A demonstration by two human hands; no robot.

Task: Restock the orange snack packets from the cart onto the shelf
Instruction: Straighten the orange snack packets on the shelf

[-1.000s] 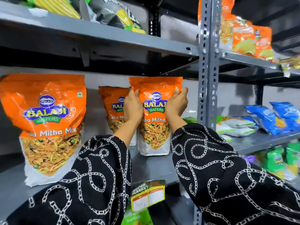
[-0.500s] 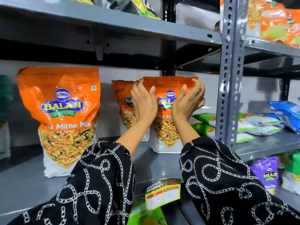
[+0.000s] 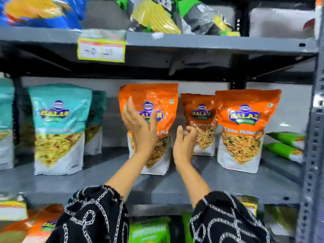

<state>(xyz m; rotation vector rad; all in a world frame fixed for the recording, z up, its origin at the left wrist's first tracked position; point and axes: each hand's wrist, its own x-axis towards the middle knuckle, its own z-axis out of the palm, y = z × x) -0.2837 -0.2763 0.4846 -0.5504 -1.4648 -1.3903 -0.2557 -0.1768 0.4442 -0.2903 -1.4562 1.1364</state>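
Three orange plastic snack packets [image 3: 245, 127] stand upright on the grey metal shelf [image 3: 175, 188]. Bare shelf stays free before them, up to its front edge. The left hand [image 3: 138, 127] is spread wide at one packet's front; the right hand [image 3: 184, 144], half curled, holds nothing.

Middle shelf [image 3: 175, 188]: three upright orange packets, one at left [image 3: 157, 97], one behind [image 3: 199, 106], one at right [image 3: 245, 123]. Two teal packets, front [image 3: 59, 123] and behind [image 3: 98, 109]. Two green packets [image 3: 287, 144] lying flat.
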